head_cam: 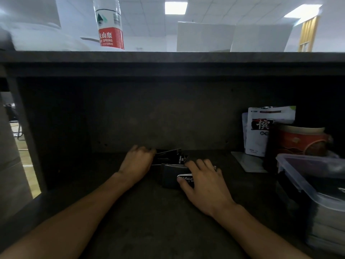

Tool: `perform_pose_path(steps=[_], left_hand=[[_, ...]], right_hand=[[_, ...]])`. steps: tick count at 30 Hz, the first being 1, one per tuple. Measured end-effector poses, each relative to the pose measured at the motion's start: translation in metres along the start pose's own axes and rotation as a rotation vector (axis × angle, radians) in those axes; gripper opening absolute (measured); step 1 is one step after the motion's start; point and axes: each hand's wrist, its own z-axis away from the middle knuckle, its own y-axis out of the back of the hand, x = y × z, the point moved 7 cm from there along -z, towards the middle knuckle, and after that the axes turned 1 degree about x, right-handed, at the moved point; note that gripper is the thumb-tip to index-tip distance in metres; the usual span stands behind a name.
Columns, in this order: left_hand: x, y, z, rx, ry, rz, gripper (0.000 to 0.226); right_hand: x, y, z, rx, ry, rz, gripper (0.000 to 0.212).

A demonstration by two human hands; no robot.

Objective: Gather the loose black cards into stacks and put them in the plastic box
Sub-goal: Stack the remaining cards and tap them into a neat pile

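Loose black cards (170, 156) lie fanned against the dark back wall of the desk. In front of them sits a squared black stack (169, 176). My left hand (137, 162) lies at the left edge of the loose cards, fingers curled against them. My right hand (202, 182) rests over the right side of the stack, thumb on a card with white lettering (184, 178) and fingers bent over the far edge. The clear plastic box (306, 176) stands at the right, with stacked cards inside.
A shelf (168, 58) overhangs the desk, with a water bottle (110, 25) standing on it. At the back right are a white snack pouch (261, 131), a red cup (300, 141) and a grey sheet (248, 161). The dark desk surface (149, 221) runs toward me.
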Motion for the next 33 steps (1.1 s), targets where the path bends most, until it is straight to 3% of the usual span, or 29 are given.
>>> perform_pose_path(steps=[2,5,6,12,14,19,21,24,26,29,33], left_hand=[[0.002,0.018,0.002,0.094,0.004,-0.027,0.009],[-0.007,0.048,-0.004,0.167,0.073,0.168,0.009],[-0.012,0.051,-0.007,0.112,0.100,0.257,0.013],[0.017,0.034,0.008,-0.558,0.185,0.897,0.026],[0.028,0.035,0.014,-0.651,0.293,1.077,0.028],[0.039,0.021,0.023,-0.700,0.553,1.553,0.026],[0.028,0.013,0.016,-0.604,0.513,1.444,0.022],[-0.016,-0.003,-0.004,-0.296,0.384,0.769,0.022],[-0.029,-0.020,-0.006,-0.295,0.324,0.501,0.042],[-0.029,-0.045,-0.002,-0.396,0.260,0.482,0.052],[-0.014,-0.031,-0.007,-0.234,0.051,0.311,0.028]], right_hand=[[-0.001,0.001,0.001,-0.001,-0.006,0.001,0.048],[0.000,0.002,0.001,-0.004,-0.010,-0.014,0.048],[0.001,0.002,0.001,-0.002,-0.009,-0.016,0.048],[0.002,0.002,0.001,0.039,-0.008,-0.011,0.056],[0.002,0.002,0.001,0.052,-0.011,-0.027,0.054],[0.000,0.001,0.001,0.022,0.020,-0.033,0.059],[0.000,0.000,0.001,0.009,0.030,-0.004,0.054],[-0.002,0.000,0.000,0.001,0.033,-0.019,0.049],[-0.002,-0.002,-0.001,-0.012,0.036,-0.022,0.048],[0.000,-0.003,-0.002,-0.015,0.030,-0.014,0.050],[-0.001,-0.003,-0.004,-0.020,0.022,-0.002,0.052]])
